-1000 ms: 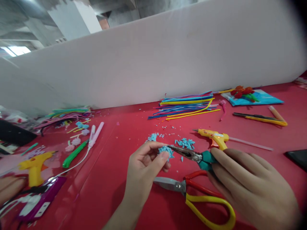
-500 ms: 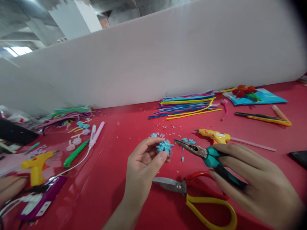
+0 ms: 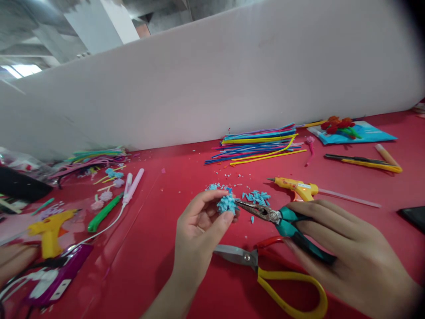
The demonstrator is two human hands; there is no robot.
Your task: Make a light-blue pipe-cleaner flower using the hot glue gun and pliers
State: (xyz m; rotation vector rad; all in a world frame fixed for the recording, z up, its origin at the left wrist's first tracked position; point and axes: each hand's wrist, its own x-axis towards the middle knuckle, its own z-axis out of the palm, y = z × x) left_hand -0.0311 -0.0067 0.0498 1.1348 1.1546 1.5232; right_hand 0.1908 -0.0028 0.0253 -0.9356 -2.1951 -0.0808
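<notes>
The left hand [image 3: 199, 226] holds a small blue pom-pom flower [image 3: 227, 204] pinched between thumb and fingers [image 3: 223, 220], raised just above the red table [image 3: 172, 195] near the centre of the view; the right hand [image 3: 348, 257], at about 4 o'clock from the flower, has its fingers wrapped round the teal handles of a pair of needle-nose pliers [image 3: 279, 219], whose metal tips point toward 10 o'clock and meet the flower's right edge; whether the tips are nipping a strand cannot be told; below both hands, at 6 o'clock, lie scissors [image 3: 265, 270] with red and yellow loops, blades pointing left; blue snippings [image 3: 255, 196] are scattered just beyond the flower at 1 o'clock; an orange hot glue gun [image 3: 297, 188] lies at 2 o'clock, nozzle to the left, a glue stick trailing from its back; farther off at 12 o'clock a bundle of coloured pipe cleaners [image 3: 259, 144] lies against the white board [image 3: 215, 84]; at 9 o'clock lie a green-handled tool [image 3: 104, 212] and a yellow glue gun [image 3: 49, 230].
</notes>
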